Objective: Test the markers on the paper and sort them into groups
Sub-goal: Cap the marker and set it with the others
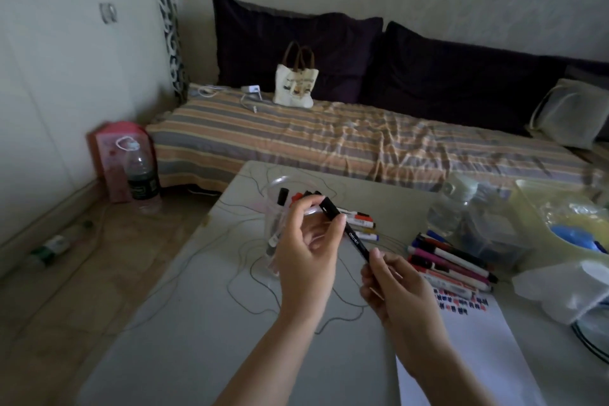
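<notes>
Black marker (pixel 346 230): held above tabletop (pixel 184 300), just beside clear cup (pixel 280 208). Pinched at cap by left hand (pixel 308 260), gripped at barrel by right hand (pixel 393 293); likely uncapping before testing on paper (pixel 474 339).

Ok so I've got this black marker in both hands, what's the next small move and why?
Probably pull the cap off: the left hand pinches the capped end of the black marker while the right hand grips its barrel. Then try it on the white paper sheet, below its red and blue test marks.
</notes>
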`<action>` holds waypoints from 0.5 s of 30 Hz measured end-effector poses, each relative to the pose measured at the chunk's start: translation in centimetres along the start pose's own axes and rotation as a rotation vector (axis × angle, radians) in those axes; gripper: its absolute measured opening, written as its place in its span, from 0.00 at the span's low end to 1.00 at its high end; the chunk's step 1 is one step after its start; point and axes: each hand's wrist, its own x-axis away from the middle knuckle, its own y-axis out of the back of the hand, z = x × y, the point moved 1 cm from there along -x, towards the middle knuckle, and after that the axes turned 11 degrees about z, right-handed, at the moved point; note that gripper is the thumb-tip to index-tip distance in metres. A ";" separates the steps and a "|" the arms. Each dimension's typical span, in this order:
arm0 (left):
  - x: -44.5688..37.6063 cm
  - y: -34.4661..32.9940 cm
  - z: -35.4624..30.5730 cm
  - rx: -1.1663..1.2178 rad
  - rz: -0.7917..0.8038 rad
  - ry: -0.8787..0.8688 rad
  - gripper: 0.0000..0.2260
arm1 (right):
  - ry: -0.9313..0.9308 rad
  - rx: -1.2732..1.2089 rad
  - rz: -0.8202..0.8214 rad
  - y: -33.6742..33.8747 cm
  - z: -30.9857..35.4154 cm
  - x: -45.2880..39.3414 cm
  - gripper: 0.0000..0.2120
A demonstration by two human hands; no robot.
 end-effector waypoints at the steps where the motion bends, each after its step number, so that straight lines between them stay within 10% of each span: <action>1: -0.2 0.0 -0.2 -0.003 -0.017 -0.014 0.13 | 0.002 -0.001 0.008 -0.6 -0.1 -0.3 0.11; 9: -5.0 5.1 -3.0 -0.037 -0.348 -0.294 0.14 | -0.086 0.056 -0.097 -0.7 -1.1 -1.3 0.18; 15: -6.1 6.5 -0.5 -0.476 -0.265 -0.313 0.12 | -0.126 0.068 -0.145 1.1 -1.1 -1.8 0.19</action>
